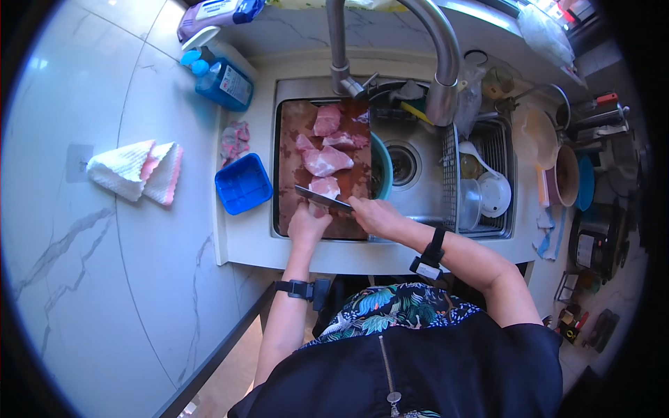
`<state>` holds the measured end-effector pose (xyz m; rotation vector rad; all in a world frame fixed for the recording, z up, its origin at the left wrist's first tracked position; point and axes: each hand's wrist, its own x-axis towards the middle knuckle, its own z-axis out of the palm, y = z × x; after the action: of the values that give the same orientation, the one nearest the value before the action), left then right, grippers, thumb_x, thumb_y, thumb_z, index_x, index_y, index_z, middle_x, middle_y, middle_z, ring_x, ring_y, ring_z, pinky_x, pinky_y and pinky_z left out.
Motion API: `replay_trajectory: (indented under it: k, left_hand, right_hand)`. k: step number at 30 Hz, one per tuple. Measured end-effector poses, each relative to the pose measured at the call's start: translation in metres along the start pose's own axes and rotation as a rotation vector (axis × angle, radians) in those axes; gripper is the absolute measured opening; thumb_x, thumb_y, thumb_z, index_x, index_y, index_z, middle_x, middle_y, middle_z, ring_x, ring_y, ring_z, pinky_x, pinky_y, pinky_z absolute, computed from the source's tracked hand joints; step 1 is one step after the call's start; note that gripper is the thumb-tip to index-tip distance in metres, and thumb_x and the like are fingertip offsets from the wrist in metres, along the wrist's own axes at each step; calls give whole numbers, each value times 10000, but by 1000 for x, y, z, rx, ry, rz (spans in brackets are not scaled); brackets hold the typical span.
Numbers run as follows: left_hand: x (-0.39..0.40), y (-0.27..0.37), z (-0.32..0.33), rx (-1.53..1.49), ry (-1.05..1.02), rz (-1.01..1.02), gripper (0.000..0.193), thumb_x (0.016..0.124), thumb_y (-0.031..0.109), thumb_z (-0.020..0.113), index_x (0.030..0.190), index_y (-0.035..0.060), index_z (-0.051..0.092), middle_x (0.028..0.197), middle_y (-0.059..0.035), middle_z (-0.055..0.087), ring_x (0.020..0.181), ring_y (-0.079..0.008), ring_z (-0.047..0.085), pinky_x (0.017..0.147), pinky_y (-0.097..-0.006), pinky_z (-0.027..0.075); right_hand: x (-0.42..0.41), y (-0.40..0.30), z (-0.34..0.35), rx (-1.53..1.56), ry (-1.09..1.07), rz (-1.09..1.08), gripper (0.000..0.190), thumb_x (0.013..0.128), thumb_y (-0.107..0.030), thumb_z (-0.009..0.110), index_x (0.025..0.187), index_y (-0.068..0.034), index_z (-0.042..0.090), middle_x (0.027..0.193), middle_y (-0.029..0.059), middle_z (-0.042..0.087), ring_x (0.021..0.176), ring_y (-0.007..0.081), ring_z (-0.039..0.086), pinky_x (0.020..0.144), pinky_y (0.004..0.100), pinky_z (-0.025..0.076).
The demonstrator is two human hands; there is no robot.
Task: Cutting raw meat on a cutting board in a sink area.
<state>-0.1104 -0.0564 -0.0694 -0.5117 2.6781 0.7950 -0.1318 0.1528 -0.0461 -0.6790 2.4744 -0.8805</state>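
Observation:
A wooden cutting board (pixel 342 222) lies over the left part of the steel sink, with several pieces of raw meat (pixel 326 161) on it. My right hand (pixel 377 215) grips the handle of a kitchen knife (pixel 323 199), whose blade points left across the nearest meat piece (pixel 325 186). Just below the blade, my left hand (pixel 308 225) holds the near end of that piece against the board. Whether the edge has cut into the meat is hard to tell. A teal basin (pixel 385 172) shows partly from under the board's right side.
A blue plastic tray (pixel 243 184) sits left of the board, near a crumpled cloth (pixel 235 141) and a blue soap bottle (pixel 226 86). The faucet (pixel 444 99) arches over the sink. At right, a wire dish rack (pixel 450 177) holds a white ladle (pixel 494 193).

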Motion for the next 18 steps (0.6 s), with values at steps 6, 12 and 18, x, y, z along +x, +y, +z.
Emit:
replay_trajectory:
  k: [6,12,18]
  left_hand:
    - [12,-38,31,-799,-168,-294,338,758,220,721,980,-23,650,860,-134,708,726,-243,691,618,-352,550]
    - [8,-28,17,-1083,-415,-510,187,788,182,679,907,41,646,778,-92,669,615,-165,627,443,-285,437]
    - [6,-37,10,-1295,-590,-674,196,816,210,639,950,69,613,764,-59,631,573,-167,569,470,-278,418]
  right_hand:
    - [4,0,-5,45,-60,-43,178,899,-88,557,1049,-19,491,851,230,660,809,441,661,682,533,519]
    - [8,6,-20,-43,-98,-97,188,880,-94,572,1039,-29,494,826,216,657,791,417,669,658,509,525]
    - [20,1,-33,-116,-125,-172,196,859,-81,574,1031,-37,492,819,198,651,771,404,670,633,502,526]
